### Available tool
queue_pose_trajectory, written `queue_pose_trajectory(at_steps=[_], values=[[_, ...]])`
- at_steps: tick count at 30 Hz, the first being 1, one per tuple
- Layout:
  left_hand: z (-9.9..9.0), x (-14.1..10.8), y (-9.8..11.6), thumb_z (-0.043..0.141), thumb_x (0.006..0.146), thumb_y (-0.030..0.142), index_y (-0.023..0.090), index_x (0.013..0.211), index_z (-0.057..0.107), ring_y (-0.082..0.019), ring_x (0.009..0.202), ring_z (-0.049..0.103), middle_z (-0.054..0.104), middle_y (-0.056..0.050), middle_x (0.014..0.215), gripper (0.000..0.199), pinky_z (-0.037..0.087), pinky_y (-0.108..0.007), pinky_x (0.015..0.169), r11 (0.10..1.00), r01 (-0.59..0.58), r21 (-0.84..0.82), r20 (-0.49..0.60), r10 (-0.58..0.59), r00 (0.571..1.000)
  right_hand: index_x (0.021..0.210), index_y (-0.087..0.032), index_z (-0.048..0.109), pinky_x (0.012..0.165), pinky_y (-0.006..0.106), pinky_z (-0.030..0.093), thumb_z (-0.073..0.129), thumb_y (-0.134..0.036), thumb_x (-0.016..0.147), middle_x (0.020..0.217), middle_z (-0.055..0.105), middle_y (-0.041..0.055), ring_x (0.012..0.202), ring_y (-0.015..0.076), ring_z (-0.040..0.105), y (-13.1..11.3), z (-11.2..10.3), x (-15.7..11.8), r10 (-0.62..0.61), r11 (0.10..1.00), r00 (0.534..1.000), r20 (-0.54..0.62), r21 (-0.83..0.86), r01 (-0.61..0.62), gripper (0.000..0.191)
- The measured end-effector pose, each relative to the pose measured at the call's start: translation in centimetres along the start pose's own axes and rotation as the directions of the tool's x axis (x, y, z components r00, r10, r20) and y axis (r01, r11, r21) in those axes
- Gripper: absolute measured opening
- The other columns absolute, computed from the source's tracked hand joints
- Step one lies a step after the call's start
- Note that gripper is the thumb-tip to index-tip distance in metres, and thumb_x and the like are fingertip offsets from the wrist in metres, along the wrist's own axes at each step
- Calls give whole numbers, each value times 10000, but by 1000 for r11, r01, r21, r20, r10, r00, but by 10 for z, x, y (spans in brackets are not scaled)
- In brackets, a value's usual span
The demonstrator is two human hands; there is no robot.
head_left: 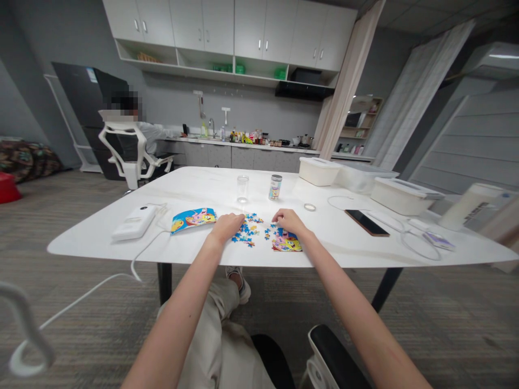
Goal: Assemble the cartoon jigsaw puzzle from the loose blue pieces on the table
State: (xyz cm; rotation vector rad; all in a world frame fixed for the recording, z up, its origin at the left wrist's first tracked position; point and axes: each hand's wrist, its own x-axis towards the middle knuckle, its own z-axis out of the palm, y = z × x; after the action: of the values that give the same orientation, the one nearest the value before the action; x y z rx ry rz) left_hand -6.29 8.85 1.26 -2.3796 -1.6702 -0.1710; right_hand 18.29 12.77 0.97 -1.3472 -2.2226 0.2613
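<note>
My left hand (227, 227) rests at the left edge of a heap of loose jigsaw pieces (246, 236), its fingers bent and drawn together over them. Whatever lies under those fingertips is hidden. My right hand (290, 220) is above the partly joined puzzle (287, 243), which shows a yellow cartoon figure. Its fingers curl down in a pinch toward a few blue pieces, and I cannot make out what is between them. Left of my left hand lies a printed picture sheet (193, 219), slightly curved, with similar cartoon figures on blue.
Behind the pieces stand a clear jar (243, 189) and a labelled can (275, 188). A ring-shaped lid (310, 207) lies to the right, then a phone (367, 222) and white cables. A white device (134, 222) sits left; storage boxes (320, 172) stand back right. A person sits beyond the table.
</note>
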Motion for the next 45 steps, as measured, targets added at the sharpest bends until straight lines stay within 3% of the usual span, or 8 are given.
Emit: queue_pose_trajectory(at_steps=[3, 8, 13, 17, 25, 31, 39, 45], values=[[1, 0, -1, 298, 976, 243, 151, 1083, 623, -302, 881, 686, 688, -181, 928, 355, 499, -374, 717, 1000, 17, 11, -4, -17, 1000, 742, -175, 778, 819, 271, 484, 450, -16, 718, 849, 722, 51, 813, 178, 646, 0, 1, 0, -43, 998, 997, 63, 49, 40, 366], [2, 1, -2, 305, 972, 232, 150, 1103, 601, -293, 884, 687, 689, -170, 937, 334, 500, -363, 715, 999, 32, 19, -13, -32, 999, 916, -181, 775, 789, 258, 485, 497, -34, 738, 927, 688, 56, 826, 158, 625, -2, 6, -2, -184, 979, 978, 100, 112, 173, 361], [3, 2, -1, 301, 979, 236, 159, 1079, 606, -276, 893, 685, 691, -160, 937, 330, 495, -353, 731, 999, 48, 17, -15, -48, 999, 944, -163, 759, 760, 268, 474, 635, -177, 765, 904, 625, 61, 753, 141, 588, 0, 5, -4, -135, 989, 987, 87, 76, 128, 218], [1, 1, -1, 309, 984, 274, 155, 1087, 608, -280, 913, 680, 691, -160, 954, 337, 493, -352, 743, 996, 87, 15, -22, -86, 996, 884, -173, 754, 756, 267, 459, 647, -189, 764, 888, 610, 49, 764, 140, 576, 0, 5, -4, -139, 987, 984, 110, 90, 129, 161], [-5, -1, -9, 277, 995, 303, 113, 1088, 623, -301, 909, 675, 693, -173, 952, 406, 487, -349, 709, 960, 279, -14, -85, -279, 956, 796, -148, 652, 696, 255, 448, 646, -188, 741, 805, 641, 32, 727, 138, 572, 2, 7, -3, -126, 982, 988, 94, 152, 111, 69], [-1, 2, -8, 393, 947, 478, 122, 921, 719, -309, 895, 668, 703, -175, 900, 483, 483, -353, 719, 968, 248, -45, -90, -251, 964, 780, -153, 655, 681, 253, 449, 628, -189, 741, 790, 665, 31, 710, 138, 589, 1, 5, -4, -145, 974, 985, 95, 186, 126, 60], [-2, 3, -8, 415, 938, 464, 128, 897, 742, -313, 866, 678, 712, -177, 880, 471, 486, -353, 699, 972, 226, -58, -96, -230, 968, 786, -150, 650, 672, 239, 442, 576, -113, 708, 751, 675, 15, 691, 124, 595, -3, 3, -4, -184, 953, 983, -11, 241, 181, 113], [0, 4, -9, 412, 935, 465, 131, 893, 746, -312, 863, 679, 715, -176, 879, 474, 489, -356, 699, 973, 223, -62, -98, -228, 969, 816, -131, 703, 650, 235, 423, 561, -131, 725, 743, 686, 31, 679, 122, 578, -7, -1, -4, -195, 944, 979, 54, 283, 172, 168]])
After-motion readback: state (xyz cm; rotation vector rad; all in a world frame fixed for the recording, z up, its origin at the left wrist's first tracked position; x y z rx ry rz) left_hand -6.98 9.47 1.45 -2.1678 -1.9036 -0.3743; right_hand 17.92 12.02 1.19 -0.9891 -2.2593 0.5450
